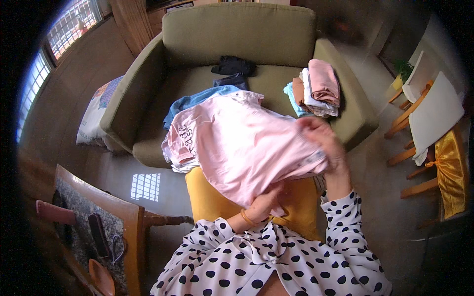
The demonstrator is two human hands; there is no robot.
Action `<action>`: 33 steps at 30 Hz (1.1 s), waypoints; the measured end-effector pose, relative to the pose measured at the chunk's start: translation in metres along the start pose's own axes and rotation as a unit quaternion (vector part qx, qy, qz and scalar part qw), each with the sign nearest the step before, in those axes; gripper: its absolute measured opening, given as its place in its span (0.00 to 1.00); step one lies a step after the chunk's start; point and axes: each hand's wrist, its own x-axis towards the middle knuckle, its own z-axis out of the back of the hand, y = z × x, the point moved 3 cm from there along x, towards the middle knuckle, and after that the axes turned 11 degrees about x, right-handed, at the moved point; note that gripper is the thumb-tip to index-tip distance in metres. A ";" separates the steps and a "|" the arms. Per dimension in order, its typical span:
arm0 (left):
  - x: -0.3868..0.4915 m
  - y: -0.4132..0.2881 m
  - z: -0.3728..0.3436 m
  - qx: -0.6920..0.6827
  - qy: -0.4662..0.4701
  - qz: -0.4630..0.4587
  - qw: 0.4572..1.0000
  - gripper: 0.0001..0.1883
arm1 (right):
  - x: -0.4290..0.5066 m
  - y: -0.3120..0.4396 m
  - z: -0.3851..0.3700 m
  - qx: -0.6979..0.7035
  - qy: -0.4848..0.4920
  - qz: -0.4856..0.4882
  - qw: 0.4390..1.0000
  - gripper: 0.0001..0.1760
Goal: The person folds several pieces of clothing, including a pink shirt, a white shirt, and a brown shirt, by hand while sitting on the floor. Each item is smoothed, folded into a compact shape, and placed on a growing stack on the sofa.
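A pale pink garment with dark lettering and small snaps is spread over my lap and the front of the sofa seat. At its lower edge, my left hand grips the cloth, its fingers partly hidden by the fabric. My right hand, blurred, has hold of the garment's right end near a row of snaps. Behind the pink cloth lies a blue garment, partly covered. Folded clothes in pink, white, brown and turquoise are stacked at the right of the seat.
The green sofa carries a black garment and a dark folded one. At left stands a stone-topped wooden table bearing a dark phone-like object and a brown wooden dish. Chairs line the right.
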 end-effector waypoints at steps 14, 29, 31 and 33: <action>0.020 -0.246 0.136 0.072 -0.195 -0.335 0.919 0.27 | 0.049 0.096 -0.004 -0.021 -0.124 0.225 0.966 0.13; 0.001 -0.263 0.213 -0.037 -0.213 -0.345 0.913 0.27 | 0.111 0.112 0.025 -0.192 -0.123 0.206 0.952 0.10; -0.012 -0.237 0.225 -0.064 -0.206 -0.320 0.923 0.27 | 0.083 0.069 0.074 -0.215 -0.122 0.153 0.957 0.10; -0.029 -0.211 0.236 -0.088 -0.205 -0.289 0.931 0.27 | 0.043 0.031 0.090 -0.226 -0.151 0.094 0.958 0.12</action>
